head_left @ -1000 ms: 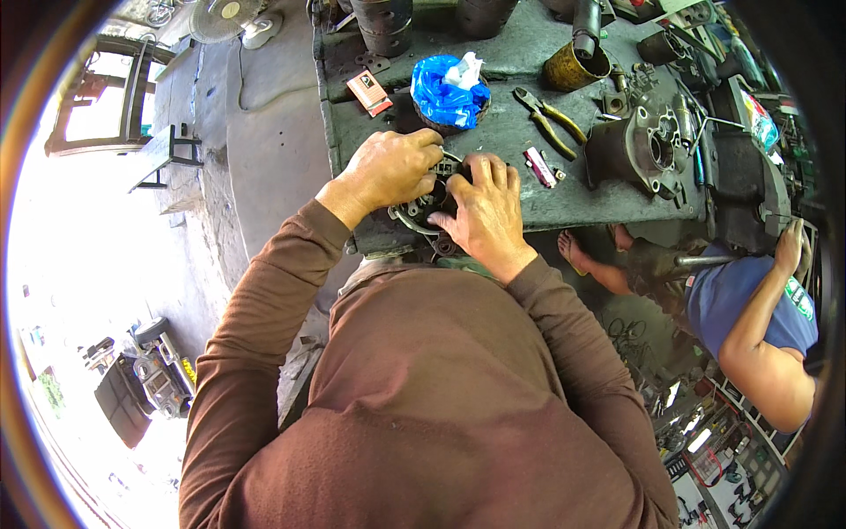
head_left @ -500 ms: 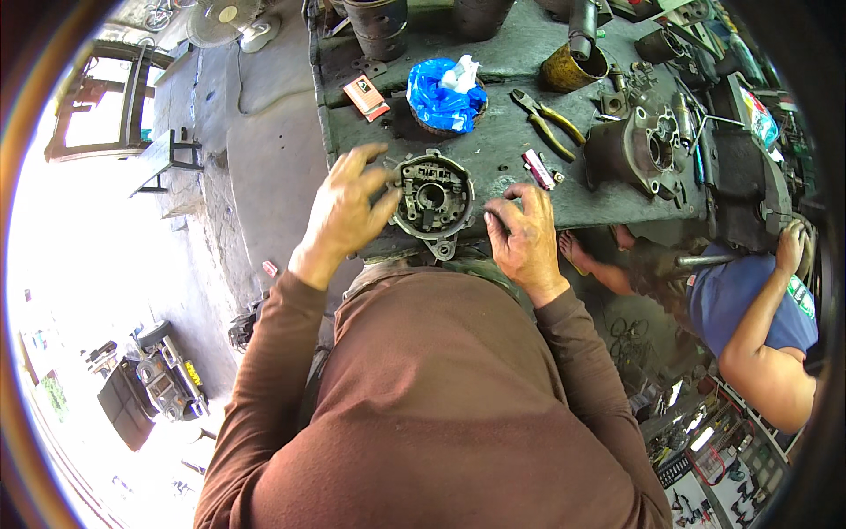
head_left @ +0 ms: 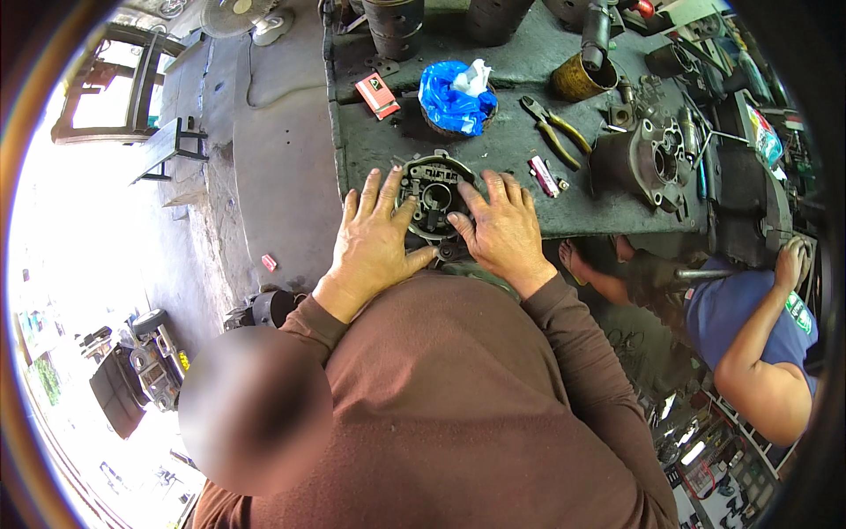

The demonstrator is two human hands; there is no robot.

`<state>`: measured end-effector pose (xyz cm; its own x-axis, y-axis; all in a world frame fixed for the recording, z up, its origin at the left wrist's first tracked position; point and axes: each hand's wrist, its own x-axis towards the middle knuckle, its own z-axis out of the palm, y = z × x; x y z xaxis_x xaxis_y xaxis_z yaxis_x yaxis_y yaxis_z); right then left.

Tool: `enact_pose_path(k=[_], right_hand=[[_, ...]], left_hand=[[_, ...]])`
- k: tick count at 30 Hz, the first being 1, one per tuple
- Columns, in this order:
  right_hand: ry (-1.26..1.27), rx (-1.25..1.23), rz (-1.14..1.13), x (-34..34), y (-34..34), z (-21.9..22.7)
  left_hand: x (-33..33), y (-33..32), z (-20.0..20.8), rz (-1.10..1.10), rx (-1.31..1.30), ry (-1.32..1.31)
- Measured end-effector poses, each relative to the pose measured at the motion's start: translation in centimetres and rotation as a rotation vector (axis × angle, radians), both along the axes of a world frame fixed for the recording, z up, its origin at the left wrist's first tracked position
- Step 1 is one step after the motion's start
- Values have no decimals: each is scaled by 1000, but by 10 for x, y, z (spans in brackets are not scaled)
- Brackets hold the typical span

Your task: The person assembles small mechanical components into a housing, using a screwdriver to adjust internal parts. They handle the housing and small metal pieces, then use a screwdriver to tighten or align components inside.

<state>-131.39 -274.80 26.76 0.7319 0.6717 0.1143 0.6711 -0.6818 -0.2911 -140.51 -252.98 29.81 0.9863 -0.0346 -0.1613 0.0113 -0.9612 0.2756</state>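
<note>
A round, dark metal housing (head_left: 434, 189) with a hole in its middle lies flat near the front edge of the grey workbench (head_left: 361, 150). My left hand (head_left: 374, 242) presses against its left side, fingers spread over the rim and thumb under its lower edge. From the other side my right hand (head_left: 502, 231) clasps the right rim, fingertips on the housing's face. Both brown sleeves come up from below.
Behind the housing are a blue plastic bag (head_left: 448, 99) with a white rag, a small red box (head_left: 377, 93), yellow-handled pliers (head_left: 555, 132), a brass-coloured can (head_left: 577, 79) and a grey casting (head_left: 648, 159). Another person in a blue shirt (head_left: 749, 317) bends at the right.
A second ago both hands covered the housing. Half a second ago they were lifted apart beside it. Now they are back against its two sides.
</note>
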Motion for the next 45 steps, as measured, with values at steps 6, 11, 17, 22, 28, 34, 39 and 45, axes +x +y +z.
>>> enact_pose_path(k=[6,11,17,22,28,34,39,45], right_hand=[[202,249,-88,4,-5,0],[658,304,-348,7,-2,-30],[927,458,-325,6,-2,-38],[980,467,-347,0,-17,11],[1145,467,-438,2,-16,24],[752,401,-285,3,-21,22],[723,367,-242,9,-21,25],[726,376,-224,10,-15,22]], left_hand=[[-1,15,-16,195,-257,-185],[8,18,-38,628,-752,180],[3,-1,-20,462,-737,106],[17,-6,-1,655,-928,74],[25,-12,-17,666,-929,143],[21,-25,-25,814,-1210,55],[21,-24,-29,766,-1192,59],[12,-20,-37,766,-1214,-17]])
